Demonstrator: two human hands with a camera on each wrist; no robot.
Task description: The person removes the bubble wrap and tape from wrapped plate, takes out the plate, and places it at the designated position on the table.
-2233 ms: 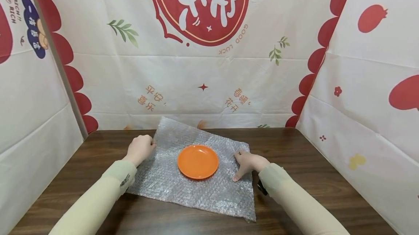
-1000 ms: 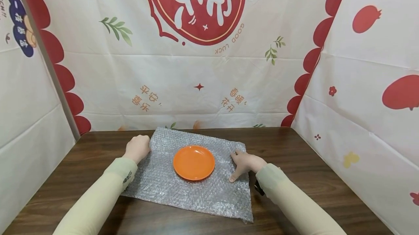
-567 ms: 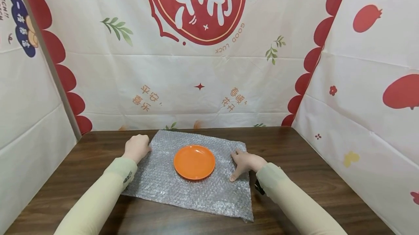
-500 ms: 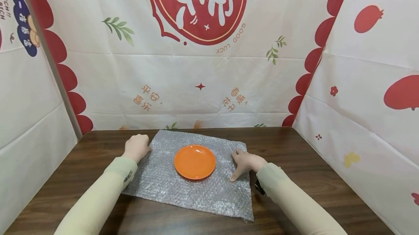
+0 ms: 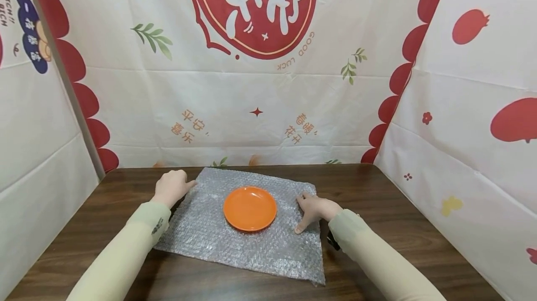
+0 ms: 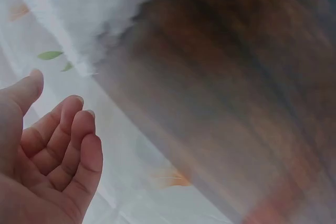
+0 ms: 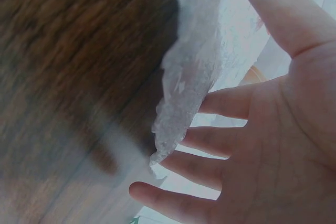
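Note:
An orange plate [image 5: 250, 208] lies near the middle of a sheet of bubble wrap [image 5: 235, 249], which is spread on the table. My left hand [image 5: 171, 188] hovers at the sheet's left edge. In the left wrist view that hand [image 6: 52, 156] has loosely bent fingers, the thumb apart, and nothing between them; the wrap's edge [image 6: 105, 3] is beyond it. At the right edge, my right hand [image 5: 312, 208] rests on the wrap with fingers spread. The right wrist view shows its fingers [image 7: 205, 169] straight, against the crinkled edge of the wrap [image 7: 191, 72].
Dark wooden tabletop [image 5: 369, 245] surrounds the sheet. A white printed cloth [image 5: 251, 91] hangs behind the table's far edge, with more printed cloth [image 5: 470, 142] along the right side and the left side.
The wrap's far left corner, raised at first, has come down flat. My left hand has let go of its edge and drawn slightly left. The right hand has stayed in place.

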